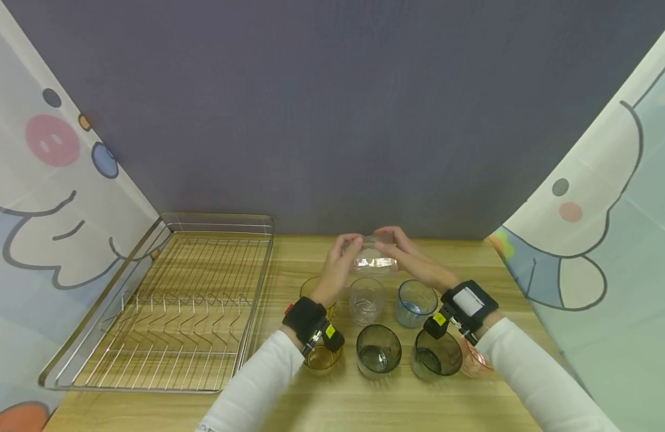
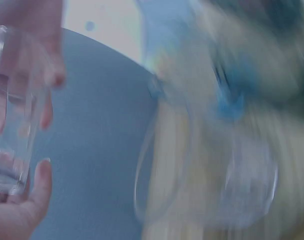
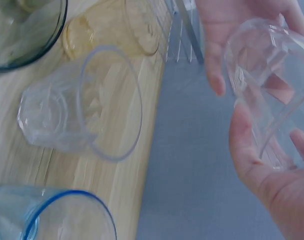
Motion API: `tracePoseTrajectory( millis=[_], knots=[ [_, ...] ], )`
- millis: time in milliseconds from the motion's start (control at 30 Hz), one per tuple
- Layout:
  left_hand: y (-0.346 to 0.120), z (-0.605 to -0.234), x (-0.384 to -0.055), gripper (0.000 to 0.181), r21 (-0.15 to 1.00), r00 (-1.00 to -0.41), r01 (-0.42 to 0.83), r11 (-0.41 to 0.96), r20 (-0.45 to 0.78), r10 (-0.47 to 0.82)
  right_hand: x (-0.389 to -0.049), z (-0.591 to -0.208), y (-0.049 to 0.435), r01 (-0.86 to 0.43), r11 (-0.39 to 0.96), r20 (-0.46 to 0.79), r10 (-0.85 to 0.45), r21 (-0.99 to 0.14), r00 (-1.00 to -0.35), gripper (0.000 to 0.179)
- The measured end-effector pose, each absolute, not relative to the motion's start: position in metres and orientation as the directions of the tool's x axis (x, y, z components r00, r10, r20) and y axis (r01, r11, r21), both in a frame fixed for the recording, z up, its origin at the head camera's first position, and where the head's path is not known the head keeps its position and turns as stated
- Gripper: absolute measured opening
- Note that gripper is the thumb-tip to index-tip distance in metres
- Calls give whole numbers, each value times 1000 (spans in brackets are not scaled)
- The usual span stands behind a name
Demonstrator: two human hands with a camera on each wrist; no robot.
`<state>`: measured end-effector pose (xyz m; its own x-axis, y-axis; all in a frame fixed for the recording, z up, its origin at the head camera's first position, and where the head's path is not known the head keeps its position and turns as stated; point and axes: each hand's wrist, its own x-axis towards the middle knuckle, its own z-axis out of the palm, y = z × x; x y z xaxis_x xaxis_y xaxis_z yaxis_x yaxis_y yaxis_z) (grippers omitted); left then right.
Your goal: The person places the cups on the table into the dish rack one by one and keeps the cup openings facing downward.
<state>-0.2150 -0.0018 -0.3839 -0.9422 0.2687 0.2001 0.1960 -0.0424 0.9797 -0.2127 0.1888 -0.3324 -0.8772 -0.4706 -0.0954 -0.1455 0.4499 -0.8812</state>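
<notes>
A clear drinking glass [image 1: 374, 265] is held sideways between both hands at the back of the table. My left hand [image 1: 337, 267] grips one end, thumb along the top. My right hand [image 1: 413, 259] holds the other end. In the right wrist view the faceted wall of this glass [image 3: 262, 65] shows between the two hands, its far part cut off by the frame. Just in front of the hands stands another clear glass [image 1: 367, 303], with a blue-rimmed glass [image 1: 416, 305] to its right. The left wrist view is partly blurred.
Two amber glasses [image 1: 322, 360] stand near the left forearm, one partly hidden. Smoky grey glass [image 1: 379, 353], dark greenish glass [image 1: 436, 355] and pink glass [image 1: 477, 361] make up the front row. Left of them lies a metal tray with a wire dish rack [image 1: 189, 318]. A grey wall [image 1: 332, 120] rises behind.
</notes>
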Motion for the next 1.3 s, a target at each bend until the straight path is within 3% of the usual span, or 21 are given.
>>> tracePoseTrajectory(
  millis=[167, 367, 700, 867, 1133, 1300],
  knots=[
    [8, -380, -217, 42, 969, -988, 28, -247, 65, 143, -213, -332, 182, -149, 438, -76, -457, -887, -886, 57],
    [7, -385, -220, 39, 957, -992, -68, -283, -35, 120, -214, -336, 175, -137, 438, -92, -463, -889, -882, 65],
    [-4, -380, -216, 37, 972, -995, -54, -230, -33, 94, -217, -343, 179, -169, 449, -87, -496, -878, -864, 58],
    [-17, -382, -225, 36, 979, -995, -36, -200, -17, 95, -226, -339, 194, -167, 416, -34, -434, -894, -900, 60],
    [-45, -372, -231, 34, 982, -994, 11, -187, 32, 106, -239, -329, 228, -164, 472, -1, -331, -866, -944, 68],
    [-61, -368, -233, 36, 993, -996, 58, -107, 64, 60, -242, -327, 242, -153, 469, 9, -294, -870, -956, 66]
  ],
)
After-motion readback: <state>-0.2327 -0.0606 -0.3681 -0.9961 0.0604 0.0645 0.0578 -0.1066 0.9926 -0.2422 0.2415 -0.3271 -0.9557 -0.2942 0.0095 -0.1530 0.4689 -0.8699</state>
